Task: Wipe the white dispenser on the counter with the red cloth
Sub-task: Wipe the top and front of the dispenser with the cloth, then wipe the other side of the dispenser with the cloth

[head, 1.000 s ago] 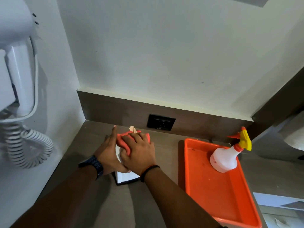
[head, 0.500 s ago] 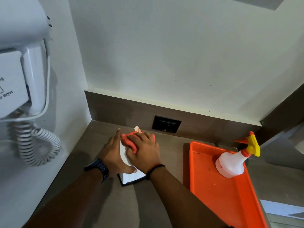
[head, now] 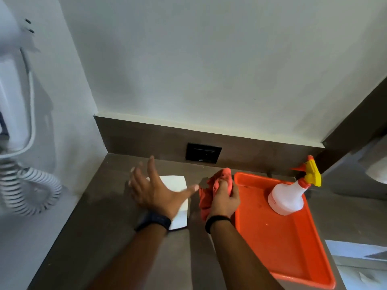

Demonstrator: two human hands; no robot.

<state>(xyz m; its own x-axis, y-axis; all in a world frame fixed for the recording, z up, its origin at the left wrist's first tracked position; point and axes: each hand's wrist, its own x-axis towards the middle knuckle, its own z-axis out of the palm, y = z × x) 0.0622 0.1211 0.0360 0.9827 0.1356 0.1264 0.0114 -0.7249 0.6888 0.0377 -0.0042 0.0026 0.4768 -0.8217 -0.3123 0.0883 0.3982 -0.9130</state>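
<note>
The white rectangular plastic dispenser [head: 174, 183] sits on the brown counter [head: 104, 216], left hand [head: 156, 192] spread wide above it. Beside it, the right hand [head: 224, 200] bunches the red cloth [head: 211, 186] against an orange plastic tray [head: 282, 237].

Dispenser [head: 174, 185] left of tray [head: 293, 258].

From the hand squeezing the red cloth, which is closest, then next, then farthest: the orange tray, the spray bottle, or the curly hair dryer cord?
1. Orange plastic tray: right beside the right hand.
2. White spray bottle with yellow trigger: standing in the tray, further right.
3. White coiled hair dryer cord: far left, by the wall.
</note>
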